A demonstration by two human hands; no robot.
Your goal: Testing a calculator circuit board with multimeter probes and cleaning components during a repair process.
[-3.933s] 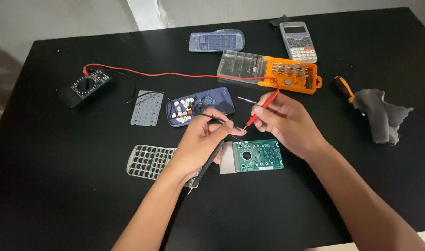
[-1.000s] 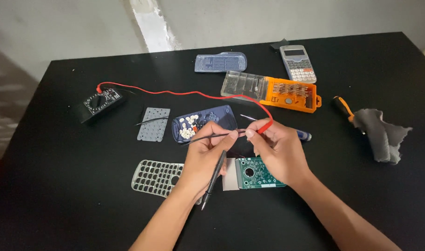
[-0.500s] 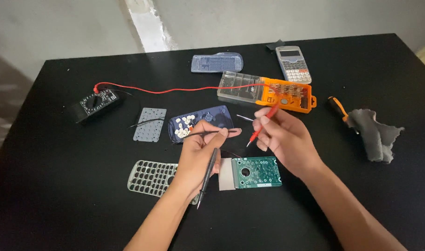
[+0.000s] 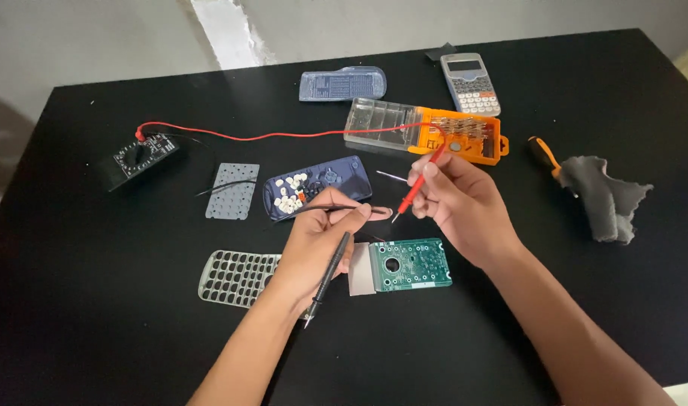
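Observation:
My left hand [image 4: 317, 244] grips a black test probe [image 4: 327, 277] that points down toward me, with its thin black lead looping over my fingers. My right hand [image 4: 460, 201] holds a red test probe [image 4: 416, 188], tip angled down-left just short of my left fingertips. A green circuit board [image 4: 413, 265] with a white flap lies on the black table [image 4: 95, 316] right below both hands. A red lead [image 4: 284, 135] runs from the red probe to a black multimeter [image 4: 141, 154] at the left.
A blue calculator shell [image 4: 336, 177] holding white keys, a grey keypad mat [image 4: 232, 190] and a clear key grid [image 4: 235, 277] lie to the left. Behind are an orange-and-clear bit case [image 4: 426, 134], a grey calculator [image 4: 470, 83] and a blue cover [image 4: 342, 83]. A grey cloth [image 4: 603, 197] and screwdriver [image 4: 543, 150] lie right.
A second ago both hands were pressed together at the probe tips. They have drawn slightly apart, and the red probe has tilted up in my right hand.

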